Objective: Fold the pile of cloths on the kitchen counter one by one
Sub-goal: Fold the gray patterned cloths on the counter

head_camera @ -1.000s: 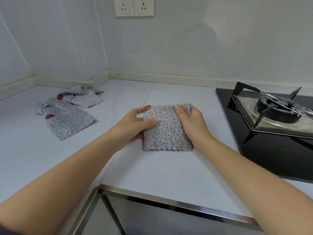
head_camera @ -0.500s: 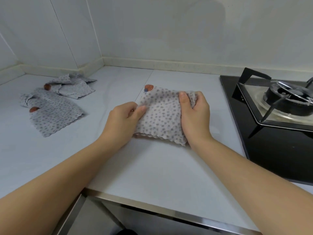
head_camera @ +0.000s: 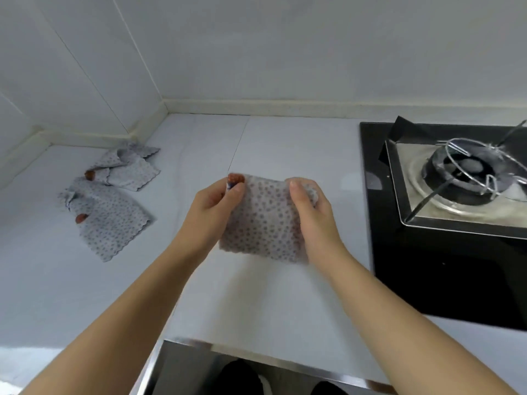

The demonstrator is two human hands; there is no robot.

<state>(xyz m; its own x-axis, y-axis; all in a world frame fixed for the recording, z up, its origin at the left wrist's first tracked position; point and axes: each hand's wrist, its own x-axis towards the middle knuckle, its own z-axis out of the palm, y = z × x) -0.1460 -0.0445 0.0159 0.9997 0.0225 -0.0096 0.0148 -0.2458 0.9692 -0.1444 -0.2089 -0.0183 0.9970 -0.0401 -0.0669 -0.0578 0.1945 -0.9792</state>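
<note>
Nearest you: a brushed-steel edge strip (head_camera: 256, 363) runs along the front of the pale grey surface (head_camera: 256, 303). Both bare forearms reach in over it.

Left grip (head_camera: 212, 208) is pinching the left edge of the folded grey spotted cloth (head_camera: 262, 223), with the thumb up beside the red-brown tab (head_camera: 235, 178) at the cloth's far-left corner. Right grip (head_camera: 312, 212) is clenched on the right edge, thumb laid across the top face (the fingers behind are hidden).

The cloth is mid-surface between the two grips. I can't tell whether its near scalloped edge touches the surface, because that part is blurred.

Left of it and well apart is a flat grey spotted cloth with a scalloped hem (head_camera: 111, 223), one corner turned over. Just behind it is a crumpled grey spotted cloth (head_camera: 128, 169), near the wall corner. The two meet or overlap; I can't tell which.

On the right is a black glass hob (head_camera: 427, 266) carrying a steel drip tray (head_camera: 456, 220) and a black round burner (head_camera: 467, 169) under a wire pan support.

Farthest back, a cream upstand (head_camera: 285, 105) runs below the white wall panels (head_camera: 256, 47).
</note>
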